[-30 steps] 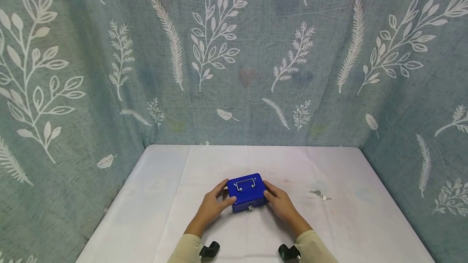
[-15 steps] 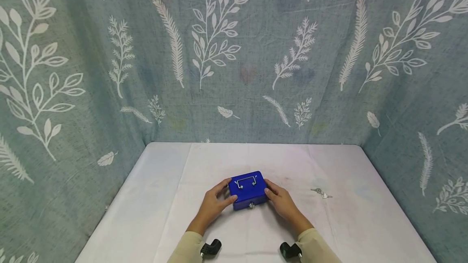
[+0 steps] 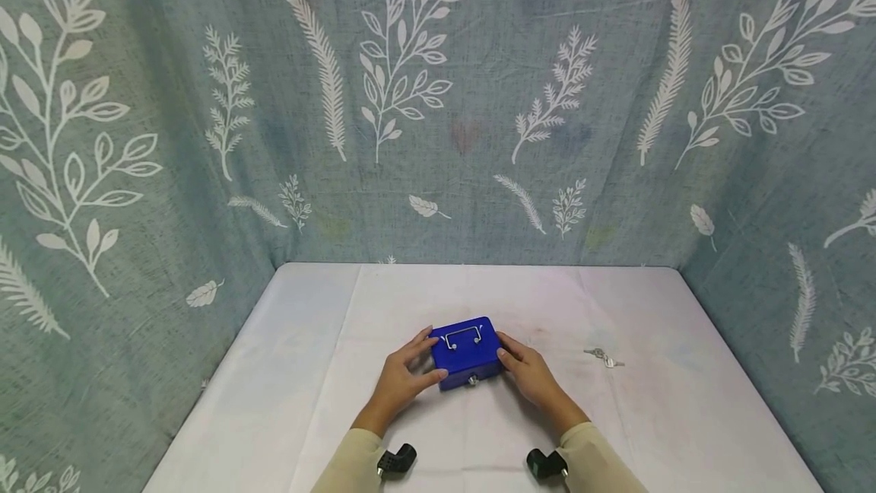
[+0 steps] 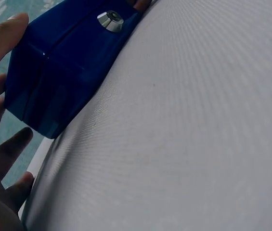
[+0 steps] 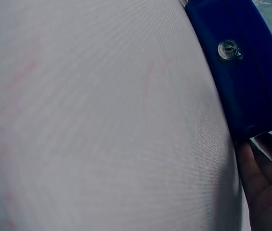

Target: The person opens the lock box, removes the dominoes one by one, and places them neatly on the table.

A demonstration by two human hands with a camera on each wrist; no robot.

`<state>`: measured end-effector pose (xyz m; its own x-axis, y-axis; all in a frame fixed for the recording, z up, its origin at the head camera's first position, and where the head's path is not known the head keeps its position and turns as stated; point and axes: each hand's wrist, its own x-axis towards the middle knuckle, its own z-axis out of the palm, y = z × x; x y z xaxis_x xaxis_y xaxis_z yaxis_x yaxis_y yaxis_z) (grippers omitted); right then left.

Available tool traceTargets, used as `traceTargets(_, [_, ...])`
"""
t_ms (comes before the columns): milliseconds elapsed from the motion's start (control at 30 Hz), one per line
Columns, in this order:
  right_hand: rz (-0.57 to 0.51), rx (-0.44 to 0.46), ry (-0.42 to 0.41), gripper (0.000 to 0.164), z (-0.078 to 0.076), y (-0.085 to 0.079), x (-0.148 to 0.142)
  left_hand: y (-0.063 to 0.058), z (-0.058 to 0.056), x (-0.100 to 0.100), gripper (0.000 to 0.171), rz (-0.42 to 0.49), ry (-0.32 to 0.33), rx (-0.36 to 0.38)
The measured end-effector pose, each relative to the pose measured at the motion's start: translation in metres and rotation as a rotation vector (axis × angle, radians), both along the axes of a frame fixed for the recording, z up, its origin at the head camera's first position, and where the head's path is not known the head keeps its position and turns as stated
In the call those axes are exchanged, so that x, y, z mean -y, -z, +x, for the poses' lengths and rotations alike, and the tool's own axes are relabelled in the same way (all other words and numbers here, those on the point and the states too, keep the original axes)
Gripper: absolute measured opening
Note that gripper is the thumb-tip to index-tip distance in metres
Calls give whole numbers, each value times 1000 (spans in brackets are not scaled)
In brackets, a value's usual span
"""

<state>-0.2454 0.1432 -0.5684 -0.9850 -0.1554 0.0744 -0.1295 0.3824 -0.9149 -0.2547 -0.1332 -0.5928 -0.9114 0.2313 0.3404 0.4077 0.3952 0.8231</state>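
Note:
A blue metal cash box (image 3: 467, 360) with a wire handle (image 3: 464, 338) on its lid rests on the white cloth, lid closed. Its silver lock (image 5: 228, 50) faces the person, with no key in it. My left hand (image 3: 400, 383) holds the box's left side, thumb at the front corner and fingertips at the back corner. Two of its lower fingers (image 4: 10, 151) hang apart from the box in the left wrist view. My right hand (image 3: 536, 380) holds the right side, its thumb near the lid's edge; some of its fingers are hidden behind the box.
A pair of small silver keys (image 3: 604, 357) lies on the white-covered table (image 3: 308, 371), to the right of the box. Patterned green-grey curtains (image 3: 438, 97) stand around the back and sides. A black wrist camera (image 3: 397, 459) juts from the left sleeve, another from the right.
The left fingers have spread at the back corner, one fingertip now over the lid's edge. The whole scene shifts slightly upward with the head view. Box and keys keep their places.

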Motion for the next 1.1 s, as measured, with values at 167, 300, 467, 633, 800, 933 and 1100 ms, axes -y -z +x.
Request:
traceTargets(167, [-16,5,-9,48,0,1,1,-2,-2,1,64,-155,-55,-21])
traceTargets(300, [-4,8,-12,49,0,3,3,-6,-1,4,68,-339,-99,-4])
traceTargets(467, [51,-8,13,49,1,4,3,-9,-2,7,70,-442,-92,13])
traceTargets(633, [57,-16,27,48,1,-1,2,-11,-6,6,70,-427,-78,29])
traceTargets(800, [49,-24,12,50,-1,-5,0,-13,-8,5,70,-401,-72,19])
traceTargets(933, [36,-5,-8,51,0,-2,-5,-11,-7,5,70,-395,-76,39])
traceTargets(1100, [2,22,33,47,7,-1,-24,-8,-3,4,70,-382,-83,56])
